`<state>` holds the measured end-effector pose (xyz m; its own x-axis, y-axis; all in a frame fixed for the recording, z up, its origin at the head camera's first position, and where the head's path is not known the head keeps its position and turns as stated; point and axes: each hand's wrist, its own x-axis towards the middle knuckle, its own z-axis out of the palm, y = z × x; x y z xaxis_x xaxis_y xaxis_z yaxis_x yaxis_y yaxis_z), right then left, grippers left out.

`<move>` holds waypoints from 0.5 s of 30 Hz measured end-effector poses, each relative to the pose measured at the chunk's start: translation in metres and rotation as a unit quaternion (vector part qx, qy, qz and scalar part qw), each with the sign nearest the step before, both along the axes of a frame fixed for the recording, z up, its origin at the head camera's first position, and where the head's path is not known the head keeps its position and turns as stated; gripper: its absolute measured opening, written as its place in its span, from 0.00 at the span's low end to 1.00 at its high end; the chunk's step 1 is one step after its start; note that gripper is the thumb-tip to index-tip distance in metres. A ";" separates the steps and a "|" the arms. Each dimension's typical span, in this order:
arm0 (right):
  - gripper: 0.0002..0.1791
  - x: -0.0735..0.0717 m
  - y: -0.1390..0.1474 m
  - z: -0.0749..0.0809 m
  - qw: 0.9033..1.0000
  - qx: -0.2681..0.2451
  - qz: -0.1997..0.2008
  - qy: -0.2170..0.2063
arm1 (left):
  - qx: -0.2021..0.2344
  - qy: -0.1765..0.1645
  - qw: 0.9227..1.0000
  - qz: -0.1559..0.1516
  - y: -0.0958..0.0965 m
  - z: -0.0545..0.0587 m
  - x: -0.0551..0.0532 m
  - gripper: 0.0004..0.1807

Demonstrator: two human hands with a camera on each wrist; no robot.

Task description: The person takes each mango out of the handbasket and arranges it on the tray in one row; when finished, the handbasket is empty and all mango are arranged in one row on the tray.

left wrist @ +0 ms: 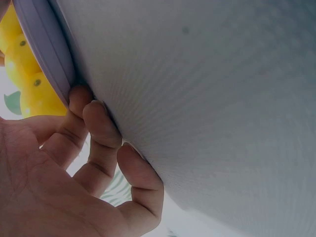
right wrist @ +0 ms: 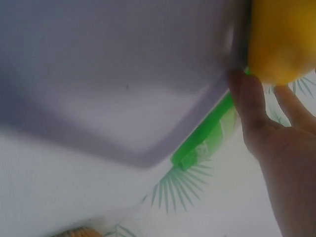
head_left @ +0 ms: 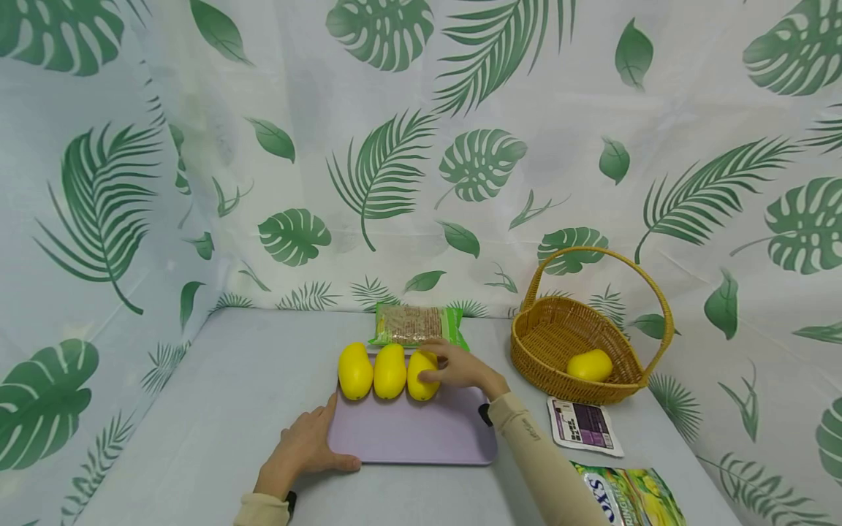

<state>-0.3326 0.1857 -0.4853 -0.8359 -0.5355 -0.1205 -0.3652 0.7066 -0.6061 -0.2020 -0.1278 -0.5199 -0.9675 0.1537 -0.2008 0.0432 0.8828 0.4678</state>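
Observation:
Three yellow mangoes stand side by side along the far left part of a lilac tray [head_left: 414, 435]: a left one [head_left: 355, 371], a middle one [head_left: 389, 371] and a right one [head_left: 419, 380]. My right hand [head_left: 458, 367] holds the right mango, thumb on its near side and fingers at its far end. In the right wrist view the fingertips meet the yellow mango [right wrist: 281, 42]. My left hand [head_left: 308, 443] holds the tray's near left corner, fingers along the left side and thumb at the front edge. Its curled fingers [left wrist: 101, 131] show against the tray rim [left wrist: 52, 49] in the left wrist view.
Behind the tray lies a green-edged packet [head_left: 413, 325]. A wicker basket [head_left: 559, 380] with a tall handle stands at the right, holding another mango [head_left: 590, 365]. Nearer lie a purple and white pouch [head_left: 584, 426] and a green and yellow bag [head_left: 634, 497]. Leaf-print cloth surrounds the table.

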 end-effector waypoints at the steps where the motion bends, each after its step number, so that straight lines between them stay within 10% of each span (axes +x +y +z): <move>1: 0.40 0.000 0.002 0.001 1.000 -0.001 -0.003 0.003 | 0.001 -0.001 1.000 0.000 0.000 0.000 0.000 0.75; 15: 0.39 0.005 0.040 0.025 0.998 0.016 -0.044 0.050 | 0.005 -0.006 1.000 0.004 -0.001 0.001 0.000 0.75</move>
<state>-0.3273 0.2256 -0.4600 -0.8880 -0.4572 -0.0501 -0.3586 0.7564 -0.5470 -0.2017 -0.1283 -0.5191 -0.9662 0.1476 -0.2115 0.0295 0.8779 0.4779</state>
